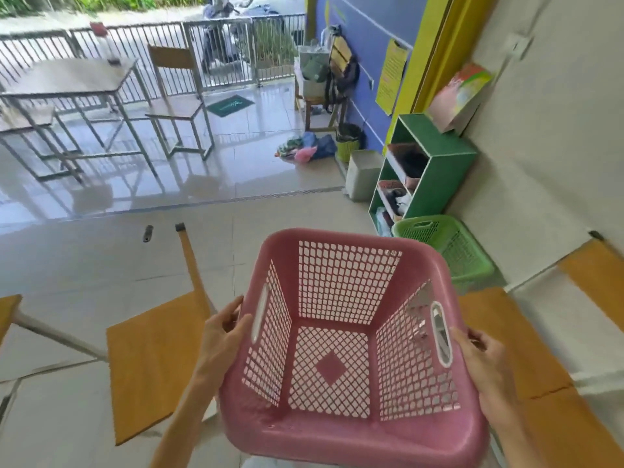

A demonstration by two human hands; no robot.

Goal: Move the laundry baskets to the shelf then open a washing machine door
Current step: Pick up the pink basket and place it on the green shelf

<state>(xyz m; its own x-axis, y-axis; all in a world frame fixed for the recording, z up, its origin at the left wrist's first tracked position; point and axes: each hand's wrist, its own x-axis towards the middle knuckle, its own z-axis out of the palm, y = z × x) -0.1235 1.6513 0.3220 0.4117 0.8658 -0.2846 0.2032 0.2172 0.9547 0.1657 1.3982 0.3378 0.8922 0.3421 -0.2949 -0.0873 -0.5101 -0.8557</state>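
Head view: pink basket (351, 430) is held up off the floor, empty, mouth tilted toward the camera. It is gripped at both side rims. Left hand (221, 336) is wrapped over the left rim beside the handle slot, fingers curled around the edge. Right hand (486, 363) is closed on the right rim just beside the other slot. 1 green basket (449, 244) is seen on the floor ahead to the right, set against the wall and touching the foot of the green shelf (442, 170). The shelf's compartments are filled with clutter. 2 wooden chair seats are seen low down: chair (152, 359) at left, 1 more at right. Washing machine is not visible.
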